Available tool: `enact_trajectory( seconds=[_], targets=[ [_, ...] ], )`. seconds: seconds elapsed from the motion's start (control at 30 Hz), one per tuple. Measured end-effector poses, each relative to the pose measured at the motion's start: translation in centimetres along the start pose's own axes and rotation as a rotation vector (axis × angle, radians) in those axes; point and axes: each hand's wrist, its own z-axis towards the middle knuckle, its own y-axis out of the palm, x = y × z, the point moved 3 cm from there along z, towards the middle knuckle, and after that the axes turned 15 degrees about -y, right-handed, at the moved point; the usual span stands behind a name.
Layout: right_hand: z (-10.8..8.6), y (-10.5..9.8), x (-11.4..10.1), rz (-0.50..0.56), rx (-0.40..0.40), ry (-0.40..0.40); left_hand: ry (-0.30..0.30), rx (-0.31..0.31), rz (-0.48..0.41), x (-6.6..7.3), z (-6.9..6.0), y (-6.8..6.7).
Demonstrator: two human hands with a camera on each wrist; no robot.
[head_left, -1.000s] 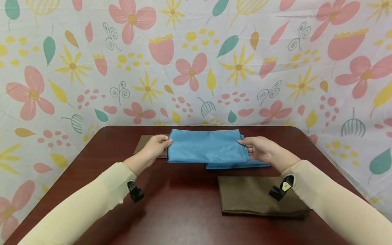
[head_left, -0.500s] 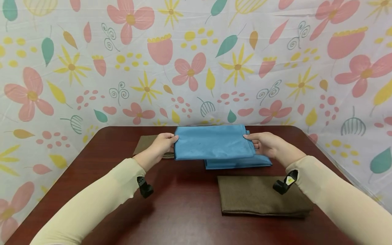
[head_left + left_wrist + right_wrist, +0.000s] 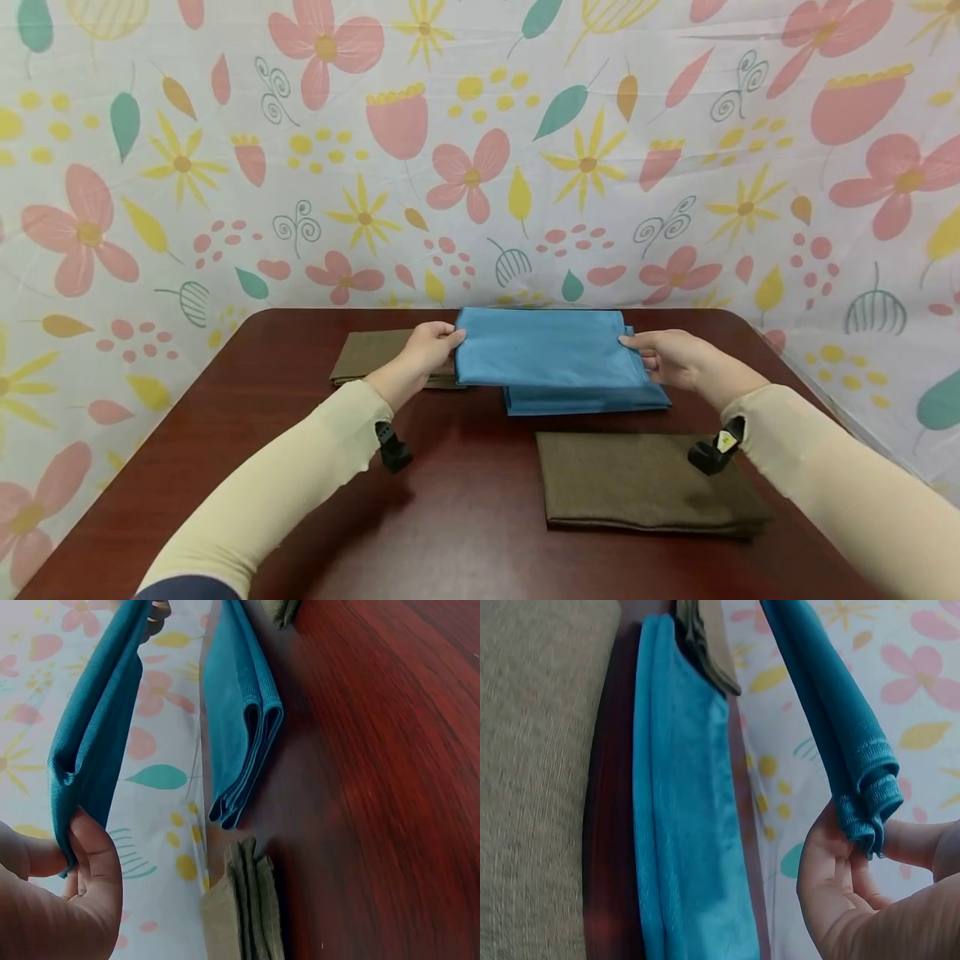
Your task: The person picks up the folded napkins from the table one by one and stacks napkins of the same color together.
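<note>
A folded blue cloth [image 3: 543,346] hangs in the air between the two hands. My left hand [image 3: 420,354] pinches its left end, thumb on top; the left wrist view shows the held cloth [image 3: 94,727] and the hand [image 3: 71,892]. At the right end my right hand [image 3: 678,358] grips the layered edge, seen close in the right wrist view with the cloth [image 3: 840,712] above the hand [image 3: 870,900]. Below and behind the held cloth lies a second folded blue cloth [image 3: 585,402], partly hidden in the head view but plain in the left wrist view [image 3: 232,712].
A folded brown cloth [image 3: 645,483] lies on the dark red table [image 3: 450,517] at the near right. Another brown cloth [image 3: 367,354] lies at the back left, partly behind the left hand. A flower-patterned curtain [image 3: 480,100] stands behind the table.
Both hands have carried the held blue cloth to the right and slightly up, over the lying blue one. More of the back left brown cloth shows.
</note>
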Motion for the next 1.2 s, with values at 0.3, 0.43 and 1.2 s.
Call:
enact_trajectory(
  seconds=[0.3, 0.43, 1.2],
  targets=[
    [0.7, -2.0, 1.2, 0.004, 0.03, 0.021, -0.033, 0.004, 0.011, -0.5, 1.4, 2.4],
    [1.2, -2.8, 1.9, -0.046, 0.033, 0.032, -0.04, 0.006, 0.016, -0.9, 2.0, 3.3],
    [2.7, -5.6, 5.5, -0.147, 0.13, 0.11, -0.067, -0.062, 0.024, -2.9, 4.8, 7.1]
  ],
)
